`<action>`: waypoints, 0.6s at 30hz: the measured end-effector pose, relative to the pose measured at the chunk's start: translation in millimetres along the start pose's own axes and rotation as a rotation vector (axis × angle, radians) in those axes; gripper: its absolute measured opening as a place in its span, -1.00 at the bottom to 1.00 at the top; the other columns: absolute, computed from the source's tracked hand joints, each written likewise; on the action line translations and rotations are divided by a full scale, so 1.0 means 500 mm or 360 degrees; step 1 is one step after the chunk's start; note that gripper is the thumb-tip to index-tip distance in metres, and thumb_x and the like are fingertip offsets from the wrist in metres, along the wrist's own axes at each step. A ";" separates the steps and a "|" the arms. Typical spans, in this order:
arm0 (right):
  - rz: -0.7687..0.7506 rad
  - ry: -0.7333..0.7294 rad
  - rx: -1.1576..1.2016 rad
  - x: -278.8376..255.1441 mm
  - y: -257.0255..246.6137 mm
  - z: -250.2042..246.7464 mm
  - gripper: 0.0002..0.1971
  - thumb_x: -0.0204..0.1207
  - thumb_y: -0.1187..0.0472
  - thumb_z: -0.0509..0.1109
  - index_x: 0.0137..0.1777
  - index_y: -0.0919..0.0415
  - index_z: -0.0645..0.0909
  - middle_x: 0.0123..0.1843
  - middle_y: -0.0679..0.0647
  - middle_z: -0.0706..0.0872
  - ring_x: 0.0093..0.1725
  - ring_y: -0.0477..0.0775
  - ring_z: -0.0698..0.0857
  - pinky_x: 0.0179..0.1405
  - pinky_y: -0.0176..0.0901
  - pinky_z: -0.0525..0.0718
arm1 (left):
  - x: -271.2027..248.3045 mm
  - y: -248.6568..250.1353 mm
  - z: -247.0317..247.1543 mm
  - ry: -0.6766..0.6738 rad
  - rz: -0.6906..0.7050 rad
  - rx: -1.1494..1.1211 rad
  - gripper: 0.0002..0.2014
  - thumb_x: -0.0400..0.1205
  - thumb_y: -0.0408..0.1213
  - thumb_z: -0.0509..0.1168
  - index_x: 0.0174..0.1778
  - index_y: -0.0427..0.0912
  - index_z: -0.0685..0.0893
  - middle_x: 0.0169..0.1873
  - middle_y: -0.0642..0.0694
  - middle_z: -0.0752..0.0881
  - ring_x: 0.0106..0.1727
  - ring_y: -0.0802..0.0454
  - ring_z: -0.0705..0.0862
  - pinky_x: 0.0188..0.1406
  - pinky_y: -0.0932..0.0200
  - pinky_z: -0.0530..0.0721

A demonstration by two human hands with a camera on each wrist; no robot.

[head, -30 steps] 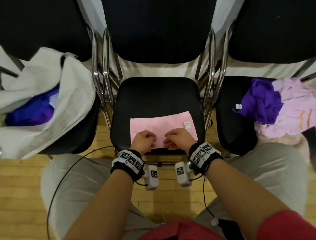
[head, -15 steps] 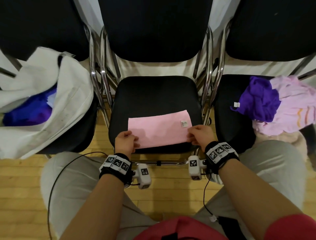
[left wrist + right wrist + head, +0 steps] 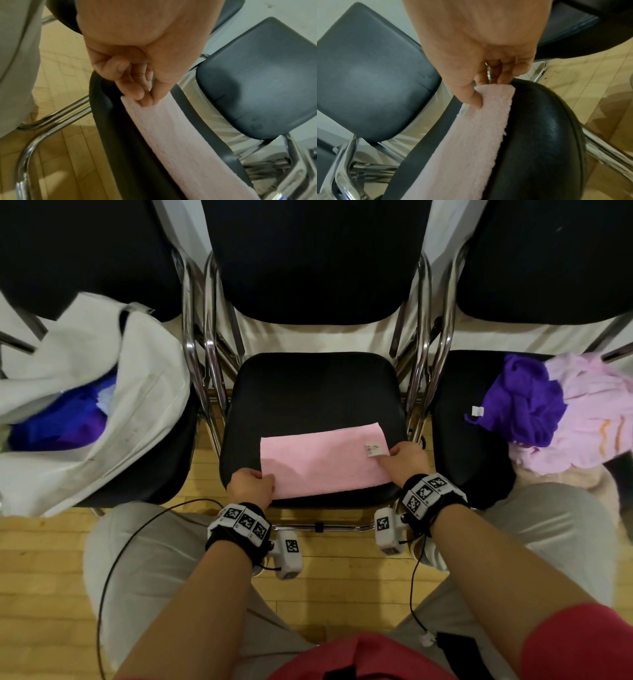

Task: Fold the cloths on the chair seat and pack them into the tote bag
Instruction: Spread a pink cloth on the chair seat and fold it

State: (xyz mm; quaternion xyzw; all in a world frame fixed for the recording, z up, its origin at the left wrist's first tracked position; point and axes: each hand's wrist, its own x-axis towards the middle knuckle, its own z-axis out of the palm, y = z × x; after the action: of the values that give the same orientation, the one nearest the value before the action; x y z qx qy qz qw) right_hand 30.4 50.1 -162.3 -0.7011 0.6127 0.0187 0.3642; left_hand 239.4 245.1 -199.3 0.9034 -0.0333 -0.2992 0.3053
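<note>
One folded pink cloth (image 3: 322, 462) lies on the middle of three chair seats (image 3: 308, 392). The left hand (image 3: 251, 486) and right hand (image 3: 404, 460) each pinch an end.

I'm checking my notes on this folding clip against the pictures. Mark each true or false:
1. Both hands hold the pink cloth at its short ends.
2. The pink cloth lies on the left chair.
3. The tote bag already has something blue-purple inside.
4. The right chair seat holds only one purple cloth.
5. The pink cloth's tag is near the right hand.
1. True. The left hand and right hand each pinch an end of the pink cloth.
2. False. It lies on the middle chair seat.
3. True. Blue-purple fabric shows inside the tote bag.
4. False. A purple cloth and a light pink cloth lie there.
5. True. The tag sits beside the right hand.
</note>
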 end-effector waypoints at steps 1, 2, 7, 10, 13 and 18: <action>0.0012 0.0032 0.0054 0.002 0.002 -0.005 -0.75 0.56 0.04 0.47 -0.12 0.26 0.66 -0.25 0.07 0.64 -0.14 0.11 0.68 -0.06 -0.01 0.71 | -0.001 0.001 0.002 -0.0016 0.0005 0.0025 -0.88 0.44 -0.11 0.49 -0.21 -0.05 0.75 -0.31 -0.07 0.80 -0.24 -0.11 0.80 -0.09 -0.08 0.83; 0.0034 0.0078 0.0112 0.006 0.004 -0.009 -0.76 0.53 0.06 0.50 -0.09 0.27 0.69 -0.23 0.07 0.66 -0.11 0.12 0.70 -0.04 -0.01 0.72 | -0.002 0.002 0.003 -0.0027 0.0003 0.0039 -0.89 0.46 -0.10 0.49 -0.20 -0.02 0.74 -0.30 -0.05 0.80 -0.22 -0.09 0.80 -0.06 -0.06 0.83; 0.0219 0.0080 0.0433 0.025 0.015 -0.022 -0.57 0.41 0.19 0.58 0.29 0.21 0.66 0.20 0.09 0.69 0.11 0.12 0.66 0.12 -0.01 0.71 | -0.013 0.016 -0.006 -0.0045 0.0027 -0.0012 -0.90 0.51 -0.13 0.47 -0.15 0.01 0.68 -0.25 -0.07 0.79 -0.17 -0.10 0.80 -0.02 -0.10 0.81; 0.0364 -0.0028 0.0773 0.026 0.005 -0.021 -0.52 0.44 0.12 0.61 0.33 0.22 0.63 0.17 0.09 0.64 0.18 0.19 0.66 0.16 0.15 0.75 | -0.023 0.033 -0.010 -0.0073 0.0069 -0.0103 -0.94 0.58 -0.23 0.40 -0.06 -0.07 0.70 -0.28 -0.07 0.78 -0.23 -0.05 0.78 -0.08 -0.04 0.81; 0.0430 -0.0091 0.0921 0.026 -0.012 -0.021 -0.72 0.49 0.19 0.59 0.12 0.28 0.69 0.06 0.21 0.70 -0.04 0.18 0.67 -0.08 0.05 0.72 | -0.032 0.046 -0.006 -0.0170 0.0092 -0.0266 -0.88 0.65 -0.31 0.30 0.04 -0.18 0.70 -0.28 -0.12 0.78 -0.38 -0.02 0.72 -0.41 0.16 0.66; 0.0448 -0.0144 0.1009 0.013 -0.040 -0.032 -0.90 0.52 0.35 0.50 -0.19 0.24 0.63 0.00 0.29 0.69 -0.10 0.20 0.67 -0.15 0.05 0.70 | -0.049 0.067 -0.013 -0.0477 0.0165 -0.0475 -0.86 0.70 -0.31 0.28 0.12 -0.20 0.68 -0.12 -0.17 0.78 -0.26 -0.05 0.72 -0.35 0.14 0.67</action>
State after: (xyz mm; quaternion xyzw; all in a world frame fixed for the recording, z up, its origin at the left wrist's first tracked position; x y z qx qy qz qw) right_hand 42.8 35.5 -143.8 -0.4602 0.6620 -0.0915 0.5844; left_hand 227.2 227.1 -163.4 0.7906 -0.0800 -0.4158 0.4423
